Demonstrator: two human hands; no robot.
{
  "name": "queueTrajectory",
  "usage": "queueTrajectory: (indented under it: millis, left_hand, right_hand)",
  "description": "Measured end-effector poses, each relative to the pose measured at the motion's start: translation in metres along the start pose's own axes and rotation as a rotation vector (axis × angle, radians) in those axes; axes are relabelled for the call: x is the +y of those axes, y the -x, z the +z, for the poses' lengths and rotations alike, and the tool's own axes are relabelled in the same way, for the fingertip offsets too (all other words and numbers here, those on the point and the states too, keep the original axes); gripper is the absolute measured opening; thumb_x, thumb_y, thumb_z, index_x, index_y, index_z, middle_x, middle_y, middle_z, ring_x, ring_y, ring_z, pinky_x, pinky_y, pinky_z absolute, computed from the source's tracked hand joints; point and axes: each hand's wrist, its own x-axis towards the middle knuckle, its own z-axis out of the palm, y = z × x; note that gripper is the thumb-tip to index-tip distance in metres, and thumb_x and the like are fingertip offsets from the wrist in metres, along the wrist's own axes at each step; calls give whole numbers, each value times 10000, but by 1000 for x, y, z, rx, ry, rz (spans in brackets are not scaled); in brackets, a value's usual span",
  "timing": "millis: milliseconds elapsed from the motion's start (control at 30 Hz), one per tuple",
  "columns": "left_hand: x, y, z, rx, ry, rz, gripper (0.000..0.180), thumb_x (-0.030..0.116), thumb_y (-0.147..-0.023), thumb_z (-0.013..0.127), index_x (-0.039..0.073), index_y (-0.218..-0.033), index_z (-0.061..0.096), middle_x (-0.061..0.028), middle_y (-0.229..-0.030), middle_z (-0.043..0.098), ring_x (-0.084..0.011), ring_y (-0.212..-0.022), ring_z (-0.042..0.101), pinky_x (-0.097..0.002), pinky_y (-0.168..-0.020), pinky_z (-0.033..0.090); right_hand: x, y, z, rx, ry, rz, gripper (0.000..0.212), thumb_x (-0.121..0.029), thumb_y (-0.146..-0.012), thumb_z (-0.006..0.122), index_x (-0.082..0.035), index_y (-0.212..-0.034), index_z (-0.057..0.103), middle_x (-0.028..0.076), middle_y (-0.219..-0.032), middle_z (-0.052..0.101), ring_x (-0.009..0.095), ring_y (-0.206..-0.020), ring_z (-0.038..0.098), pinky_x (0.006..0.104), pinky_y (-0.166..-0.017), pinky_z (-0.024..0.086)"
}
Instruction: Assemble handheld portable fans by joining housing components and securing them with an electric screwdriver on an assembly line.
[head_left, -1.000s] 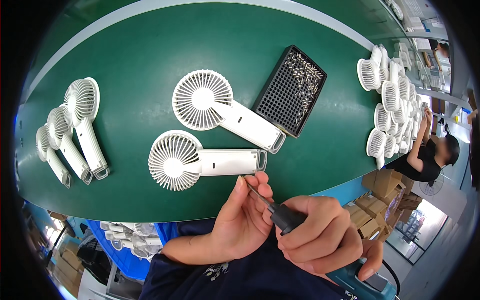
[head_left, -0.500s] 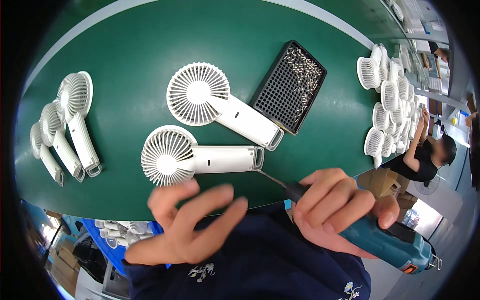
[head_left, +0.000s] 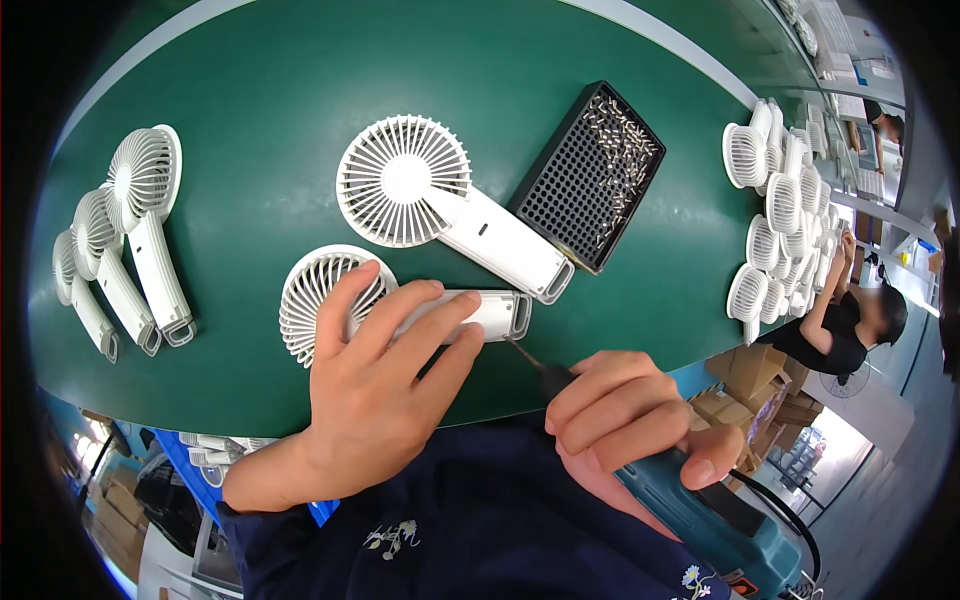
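My left hand [head_left: 385, 385] lies over a white handheld fan [head_left: 500, 314], its fingertips on the far edge of the handle and its nearest digit along the near side. The hand hides part of the cage and most of the handle. In my right hand [head_left: 625, 415] is a teal electric screwdriver [head_left: 690, 510], held with fingers wrapped round its dark front end. Its thin bit points at the loop end of that fan's handle; whether it touches is too small to tell. Just beyond lies a second white fan [head_left: 505, 248], cage to the left.
A black perforated tray [head_left: 570, 175] with many small metal screws sits beyond the second fan. Three white fans [head_left: 150, 260] stand at the left, and a pile of fans [head_left: 780, 210] at the right. Farther right a person [head_left: 850, 320] works. A blue bin [head_left: 185, 465] holds more fans below the table edge.
My left hand has come down from above the table edge onto the near fan and now grips it. My right hand and the screwdriver have shifted slightly left.
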Motion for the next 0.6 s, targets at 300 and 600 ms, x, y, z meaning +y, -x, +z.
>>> queueTrajectory:
  millis: [300,600]
  left_hand:
    - [-1,-1,2,36,5,0,142,102,-738,664,53,-868,697,-44,-1043,669,-219,-994,620,-493,-1000,404]
    - [-8,-12,-13,-123,-103,64,346,179,-682,748,81,-1003,662,-72,-1284,581,-260,-1232,506,-497,-1073,346]
  right_hand:
    - [1,-2,-3,-59,38,54,286,-121,-957,553,-105,-1165,357,180,-809,606,286,-536,585,401,-497,512]
    - [-8,-14,4,304,19,-86,583,-612,-960,413,-98,-1235,413,71,-625,514,192,-384,481,346,-382,459]
